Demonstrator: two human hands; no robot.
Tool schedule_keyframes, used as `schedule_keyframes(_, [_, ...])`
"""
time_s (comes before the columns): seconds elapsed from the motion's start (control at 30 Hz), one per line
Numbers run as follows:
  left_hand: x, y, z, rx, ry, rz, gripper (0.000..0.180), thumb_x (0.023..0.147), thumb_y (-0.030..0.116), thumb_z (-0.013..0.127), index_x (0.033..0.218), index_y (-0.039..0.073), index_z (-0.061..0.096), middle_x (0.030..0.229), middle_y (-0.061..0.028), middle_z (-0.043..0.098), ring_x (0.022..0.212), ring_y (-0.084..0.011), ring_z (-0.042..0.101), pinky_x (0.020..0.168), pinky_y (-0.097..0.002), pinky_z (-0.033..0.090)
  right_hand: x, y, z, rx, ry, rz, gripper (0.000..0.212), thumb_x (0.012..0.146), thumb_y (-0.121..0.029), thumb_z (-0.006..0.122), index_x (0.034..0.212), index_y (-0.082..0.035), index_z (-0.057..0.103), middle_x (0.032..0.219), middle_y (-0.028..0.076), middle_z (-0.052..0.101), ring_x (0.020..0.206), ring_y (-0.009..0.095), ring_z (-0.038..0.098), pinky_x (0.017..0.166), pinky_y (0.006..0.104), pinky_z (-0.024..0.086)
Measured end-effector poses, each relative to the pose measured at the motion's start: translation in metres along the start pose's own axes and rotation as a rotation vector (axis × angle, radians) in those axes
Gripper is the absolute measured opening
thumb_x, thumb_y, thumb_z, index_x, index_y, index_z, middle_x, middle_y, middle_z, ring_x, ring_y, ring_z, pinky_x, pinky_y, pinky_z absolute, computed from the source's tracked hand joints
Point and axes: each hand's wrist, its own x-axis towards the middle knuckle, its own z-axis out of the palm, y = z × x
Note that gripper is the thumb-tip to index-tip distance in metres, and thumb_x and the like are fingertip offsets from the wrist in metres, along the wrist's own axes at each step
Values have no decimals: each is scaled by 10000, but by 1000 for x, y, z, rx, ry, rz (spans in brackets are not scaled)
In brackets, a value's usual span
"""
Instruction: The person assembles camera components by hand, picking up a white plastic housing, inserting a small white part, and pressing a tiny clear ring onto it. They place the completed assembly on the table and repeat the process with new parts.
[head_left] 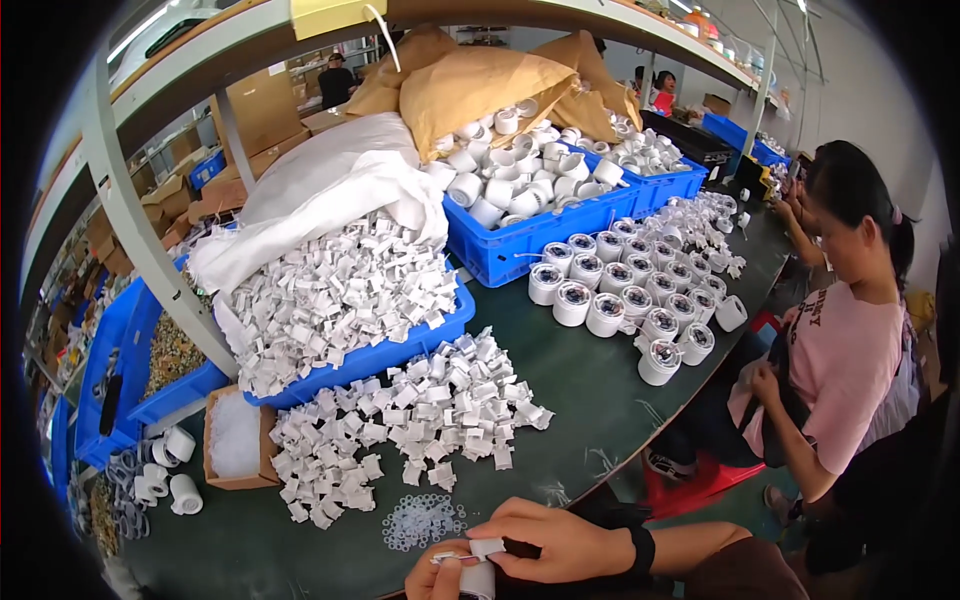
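At the lower edge of the view the right hand [565, 545] comes in from the right, a black band at its wrist, its fingers [500, 528] pinched together on a small white clip [487, 547]; the left hand [440, 577] shows only partly at the bottom rim, its fingers closed around a white cylindrical housing [478, 580] that stands just under the clip, the two parts touching; both hands hover over the near edge of the dark green desk [590, 390]; just beyond them lies a small scatter of clear rings [422, 520], and past that a broad loose heap of white clips [400, 425] spread over the desk; behind the heap a blue bin [400, 350] is piled with more of the same clips, a white bag [330, 185] slumped over its far side; to its right a second blue bin [540, 235] holds white cylinders, with brown paper sacks [480, 85] behind it; rows of assembled white housings [625, 290] stand upright on the desk to the right; at the left a small cardboard box [235, 440] sits beside the heap; a co-worker in a pink shirt [845, 350] sits at the right side of the desk.
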Motion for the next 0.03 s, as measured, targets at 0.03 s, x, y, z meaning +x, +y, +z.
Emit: schedule_keyframes(0.03, [2, -1, 2, -16, 84, 31, 264, 990, 257, 626, 951, 9, 707, 1005, -149, 724, 843, -334, 665, 822, -367, 528, -2, 1, -2, 60, -81, 54, 473, 965, -123, 653, 1431, -113, 572, 1223, 108, 571, 1093, 237, 612, 905, 346, 526])
